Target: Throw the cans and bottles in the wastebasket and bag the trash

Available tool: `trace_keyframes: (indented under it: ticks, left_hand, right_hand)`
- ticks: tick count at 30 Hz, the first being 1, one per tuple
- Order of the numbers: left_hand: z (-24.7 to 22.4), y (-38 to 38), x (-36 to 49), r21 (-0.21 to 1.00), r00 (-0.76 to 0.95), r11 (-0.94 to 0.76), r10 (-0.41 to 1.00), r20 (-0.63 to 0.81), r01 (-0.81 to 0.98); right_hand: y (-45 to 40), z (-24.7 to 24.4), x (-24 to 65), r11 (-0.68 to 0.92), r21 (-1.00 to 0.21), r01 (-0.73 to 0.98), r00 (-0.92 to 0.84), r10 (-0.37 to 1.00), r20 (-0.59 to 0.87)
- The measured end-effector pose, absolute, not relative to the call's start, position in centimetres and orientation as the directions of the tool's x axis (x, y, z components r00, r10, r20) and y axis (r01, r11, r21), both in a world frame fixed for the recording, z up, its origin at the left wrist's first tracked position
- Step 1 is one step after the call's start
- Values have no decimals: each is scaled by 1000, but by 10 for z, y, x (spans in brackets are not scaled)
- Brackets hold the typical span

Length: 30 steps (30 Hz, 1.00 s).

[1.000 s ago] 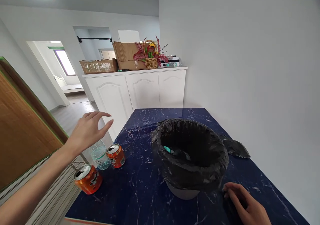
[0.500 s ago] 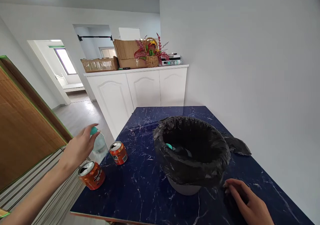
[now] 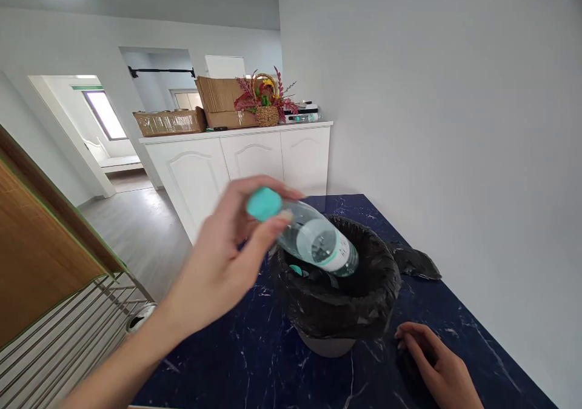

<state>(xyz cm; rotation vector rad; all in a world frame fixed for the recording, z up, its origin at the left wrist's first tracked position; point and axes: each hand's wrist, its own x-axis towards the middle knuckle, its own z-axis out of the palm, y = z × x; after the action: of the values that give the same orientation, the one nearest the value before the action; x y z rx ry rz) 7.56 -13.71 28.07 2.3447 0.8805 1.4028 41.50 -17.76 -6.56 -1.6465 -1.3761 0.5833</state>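
My left hand (image 3: 227, 257) is closed around the neck of a clear plastic bottle (image 3: 313, 233) with a teal cap (image 3: 264, 204) and a pale label. The bottle is tilted, its base pointing down to the right over the mouth of a bin lined with a black bag (image 3: 341, 315). Inside the bin, near its left wall, another teal cap (image 3: 296, 269) shows. My right hand (image 3: 439, 363) rests on the table beside the bin, fingers loosely curled and nothing visible in them. Behind my left forearm, the top of a can (image 3: 140, 317) peeks out.
The bin stands on a dark blue marbled table (image 3: 273, 366). A loose end of black plastic (image 3: 416, 263) lies at its right. A metal rack (image 3: 68, 336) is at the left. Beyond, a white cabinet (image 3: 200, 176) carries cardboard boxes (image 3: 170, 123) and a flower basket (image 3: 267, 116).
My left hand has carried the bottle from beyond the table's left edge rightward to above the bin. Its forearm now covers most of the orange cans. My right hand has stayed beside the bin.
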Motion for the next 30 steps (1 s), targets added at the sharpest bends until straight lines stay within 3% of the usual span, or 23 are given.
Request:
trace_keyframes:
  ticks: [3, 6, 10, 14, 19, 23, 26, 30]
  left_hand:
    - [260, -120, 97, 615, 516, -709, 691, 506, 345]
    - [244, -109, 109, 629, 593, -635, 738, 322, 449]
    - [240, -105, 112, 507, 712, -664, 690, 131, 549]
    - [245, -103, 106, 383, 794, -778, 587, 159, 498]
    - [250, -91, 83, 386, 516, -712, 696, 499, 587]
    - [243, -73, 46, 404, 221, -540, 759, 612, 738]
    - [221, -53, 8, 321, 160, -372, 832, 532, 871]
    - [177, -35, -41, 44, 77, -88, 974, 211, 995]
  right_hand:
    - [-177, -64, 415, 8, -860, 511, 257, 953, 161]
    - [-177, -64, 414, 15, -858, 513, 260, 950, 172]
    - [-178, -64, 414, 1, -860, 510, 257, 954, 154]
    - [-178, -64, 415, -18, -865, 502, 267, 954, 135]
    - [-178, -59, 413, -8, -869, 494, 268, 953, 143]
    - [-179, -57, 412, -4, -868, 496, 268, 952, 149]
    - [-179, -59, 413, 6, -866, 501, 263, 952, 159]
    - [-178, -63, 416, 0, -873, 487, 266, 953, 148]
